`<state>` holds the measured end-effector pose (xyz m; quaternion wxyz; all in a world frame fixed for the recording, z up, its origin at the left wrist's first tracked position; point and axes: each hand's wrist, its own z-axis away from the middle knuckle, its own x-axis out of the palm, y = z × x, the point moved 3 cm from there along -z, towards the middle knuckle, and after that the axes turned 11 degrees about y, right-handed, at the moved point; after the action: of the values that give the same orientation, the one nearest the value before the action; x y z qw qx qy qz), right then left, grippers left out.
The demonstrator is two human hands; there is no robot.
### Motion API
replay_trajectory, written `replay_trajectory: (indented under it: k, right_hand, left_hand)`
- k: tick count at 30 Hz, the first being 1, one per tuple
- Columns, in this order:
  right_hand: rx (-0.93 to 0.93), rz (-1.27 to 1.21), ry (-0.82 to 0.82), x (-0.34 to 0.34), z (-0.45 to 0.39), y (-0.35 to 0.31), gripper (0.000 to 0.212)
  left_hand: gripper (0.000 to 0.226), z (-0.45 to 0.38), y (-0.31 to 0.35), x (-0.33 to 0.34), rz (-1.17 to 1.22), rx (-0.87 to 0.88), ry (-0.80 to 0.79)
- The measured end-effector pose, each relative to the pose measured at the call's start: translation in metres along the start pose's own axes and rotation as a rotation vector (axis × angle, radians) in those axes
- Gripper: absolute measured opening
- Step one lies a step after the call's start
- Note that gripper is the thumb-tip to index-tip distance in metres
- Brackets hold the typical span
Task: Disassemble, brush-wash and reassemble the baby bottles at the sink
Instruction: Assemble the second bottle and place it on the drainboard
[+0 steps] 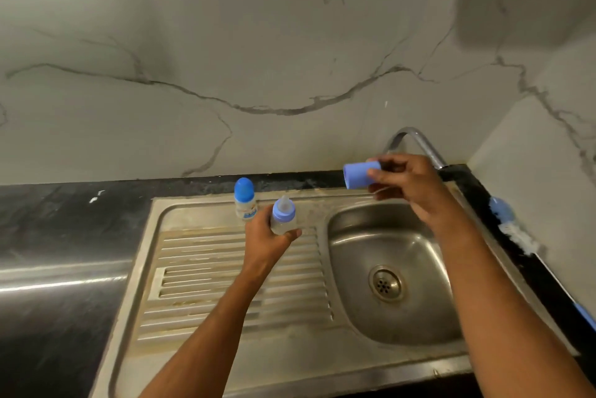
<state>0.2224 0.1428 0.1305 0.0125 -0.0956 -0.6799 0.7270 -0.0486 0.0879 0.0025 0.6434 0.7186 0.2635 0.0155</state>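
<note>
My left hand (271, 236) grips a small clear baby bottle (283, 215) above the drainboard; its blue collar and clear teat are exposed. My right hand (406, 185) holds that bottle's blue cap (359, 174) sideways above the back edge of the sink basin. A second baby bottle (245, 199), with its blue cap on, stands upright at the back of the drainboard, just left of my left hand. A bottle brush (512, 226) with a blue handle and white bristles lies on the dark counter at the right.
The steel sink (354, 349) has a ribbed drainboard (225, 285) on the left and a basin with a drain (385, 285) on the right. A curved faucet (416, 139) rises behind my right hand. Dark counter surrounds the sink; a marble wall stands behind.
</note>
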Motion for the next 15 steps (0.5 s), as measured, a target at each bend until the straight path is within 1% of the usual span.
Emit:
replay_trajectory:
  k: [2, 3, 4, 5, 6, 7, 8, 9, 10, 12, 15]
  right_hand:
    - [0.058, -0.276, -0.034, -0.024, 0.000, -0.003, 0.040]
    - [0.122, -0.430, -0.040, -0.033, 0.001, 0.004, 0.044]
    - [0.173, -0.491, -0.008, -0.041, -0.003, 0.020, 0.048]
    - [0.196, -0.407, 0.036, -0.047, -0.006, 0.040, 0.049]
    - [0.214, -0.137, 0.103, -0.052, -0.005, 0.058, 0.047]
    - [0.224, 0.293, 0.118, -0.059, 0.001, 0.082, 0.039]
    - [0.176, 0.782, 0.166, -0.066, 0.006, 0.105, 0.030]
    - [0.094, 1.072, 0.257, -0.072, 0.011, 0.117, 0.024]
    - [0.075, 1.129, 0.294, -0.076, 0.017, 0.127, 0.023]
    - [0.074, 1.070, 0.279, -0.082, 0.022, 0.128, 0.026]
    - [0.098, 1.085, 0.242, -0.088, 0.018, 0.110, 0.027]
  left_hand:
    - [0.057, 0.002, 0.007, 0.014, 0.002, 0.010, -0.021]
    - [0.058, 0.002, 0.010, 0.021, 0.001, 0.016, -0.028]
    - [0.059, 0.003, 0.014, 0.027, -0.001, 0.022, -0.033]
    - [0.060, 0.004, 0.018, 0.033, -0.005, 0.028, -0.039]
    - [0.061, 0.005, 0.022, 0.038, -0.012, 0.032, -0.048]
    - [0.062, 0.006, 0.025, 0.043, -0.020, 0.035, -0.053]
    - [0.063, 0.007, 0.027, 0.048, -0.025, 0.036, -0.057]
    - [0.063, 0.009, 0.029, 0.053, -0.026, 0.037, -0.064]
    - [0.063, 0.010, 0.031, 0.057, -0.028, 0.039, -0.068]
    - [0.064, 0.011, 0.034, 0.066, -0.033, 0.040, -0.067]
    - [0.063, 0.016, 0.037, 0.079, -0.043, 0.037, -0.083]
